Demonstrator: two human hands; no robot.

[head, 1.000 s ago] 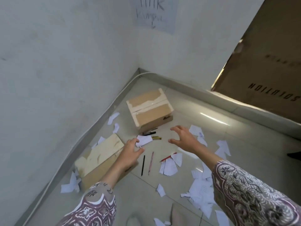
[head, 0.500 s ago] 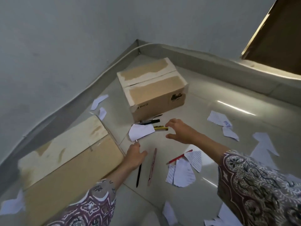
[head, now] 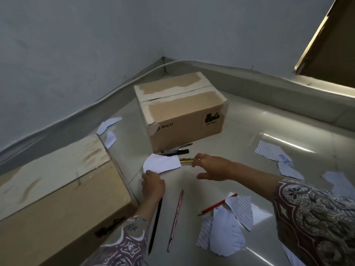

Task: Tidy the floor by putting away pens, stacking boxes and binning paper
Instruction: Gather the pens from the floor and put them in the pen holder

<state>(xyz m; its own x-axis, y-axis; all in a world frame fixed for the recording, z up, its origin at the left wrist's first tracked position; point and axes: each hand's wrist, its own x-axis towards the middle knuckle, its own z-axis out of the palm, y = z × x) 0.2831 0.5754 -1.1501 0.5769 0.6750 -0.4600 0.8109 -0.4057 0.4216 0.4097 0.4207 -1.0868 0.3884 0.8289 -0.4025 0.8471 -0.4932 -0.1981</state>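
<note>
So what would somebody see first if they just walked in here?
Probably the two hands in the middle of the floor: the left hand touching a white paper scrap, the right hand reaching a yellow pen. Just behind them, in the corner, sits a cardboard box marked PICO. Torn paper and a red pen lie scattered nearer the person, on the right.
</note>
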